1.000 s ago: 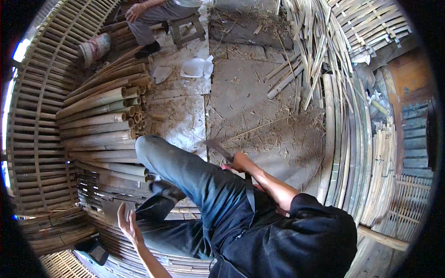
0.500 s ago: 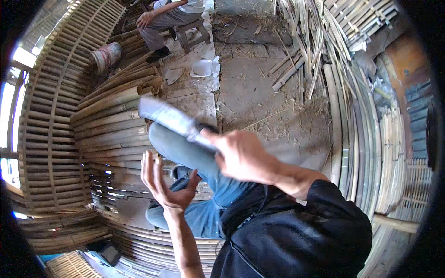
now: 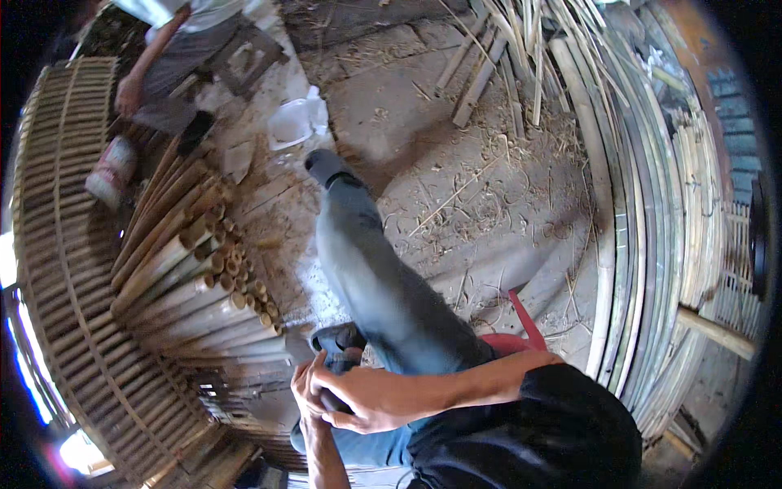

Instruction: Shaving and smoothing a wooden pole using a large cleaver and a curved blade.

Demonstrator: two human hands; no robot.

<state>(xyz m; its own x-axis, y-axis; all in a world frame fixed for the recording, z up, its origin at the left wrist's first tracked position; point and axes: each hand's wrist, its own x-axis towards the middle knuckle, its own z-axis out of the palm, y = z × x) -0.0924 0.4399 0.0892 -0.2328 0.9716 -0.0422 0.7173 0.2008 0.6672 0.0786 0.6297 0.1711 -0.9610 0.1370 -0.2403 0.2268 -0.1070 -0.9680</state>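
Note:
My hands meet low in front of me, above my bent legs. My right hand (image 3: pixel 366 397) is closed round the dark handle (image 3: pixel 332 401) of a wide-bladed knife. Most of the blade is out of sight; a greyish patch beyond my fingers may be part of it. Touching the right hand's fingertips, my left hand (image 3: pixel 306 398) has its fingers bent inward. What it grips, if anything, is hidden. My jeans-clad leg (image 3: pixel 379 281) stretches forward to a dark shoe (image 3: pixel 330 167).
Cut bamboo poles (image 3: pixel 204 301) are stacked on the left beside a slatted bamboo rack (image 3: pixel 65 244). Long bamboo strips (image 3: pixel 627 269) lie along the right. Shavings litter the floor (image 3: pixel 456 196). A seated person (image 3: pixel 167 65), a bucket (image 3: pixel 112 173) and a white tray (image 3: pixel 293 122) are farther off.
My right hand has swung the knife down and left to my left hand, which was open and now has bent fingers. One leg has straightened forward, and the view has turned.

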